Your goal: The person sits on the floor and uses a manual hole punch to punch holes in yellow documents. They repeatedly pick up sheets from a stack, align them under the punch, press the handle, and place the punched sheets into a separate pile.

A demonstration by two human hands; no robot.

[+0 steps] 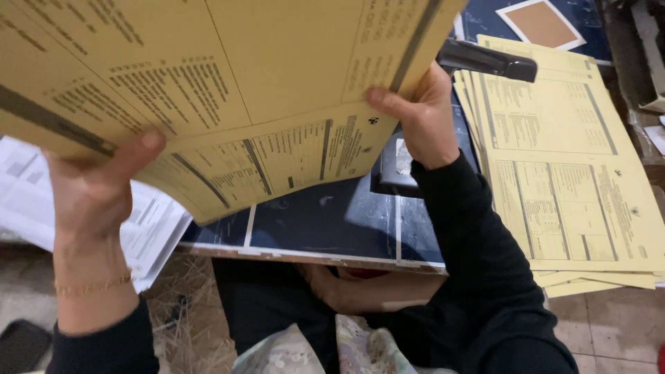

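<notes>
You hold a large yellow printed card (228,76) up in front of you, above the dark blue worktop (325,221). It is folded or doubled, with a second layer showing along its lower edge. Your left hand (93,183) closes its grip on the lower left edge, thumb on the face. Your right hand (419,114) pinches the right edge, fingers wrapped behind.

Just past your right hand a black stapler (488,61) lies on a stack of yellow sheets (568,159) to your right. The stack overhangs the worktop edge, above a tiled floor. White papers (149,228) lie to your left, below your left wrist.

The risks, as I judge them: the card is wide and held only at two edges, so it could buckle or slip. A swing to the right could knock the stapler or push the fanned stack over the edge.

The card runs out of view at the top and left and hides much of the worktop behind it. A dark box (391,170) shows only in part behind your right wrist; I cannot tell what it is.
</notes>
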